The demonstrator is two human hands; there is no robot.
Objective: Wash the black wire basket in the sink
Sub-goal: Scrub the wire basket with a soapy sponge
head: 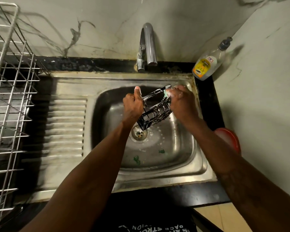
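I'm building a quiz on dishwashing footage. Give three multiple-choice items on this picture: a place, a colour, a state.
1. Where is the soap bottle? A in the basin; B at the sink's back right corner; C on the floor.
2. The scrubber in the right hand is? A green; B yellow; C red.
3. The black wire basket is? A lying loose; B gripped by the left hand; C hung up.
B, it stands beside the rim; A, green shows through suds; B, fingers wrap its end.
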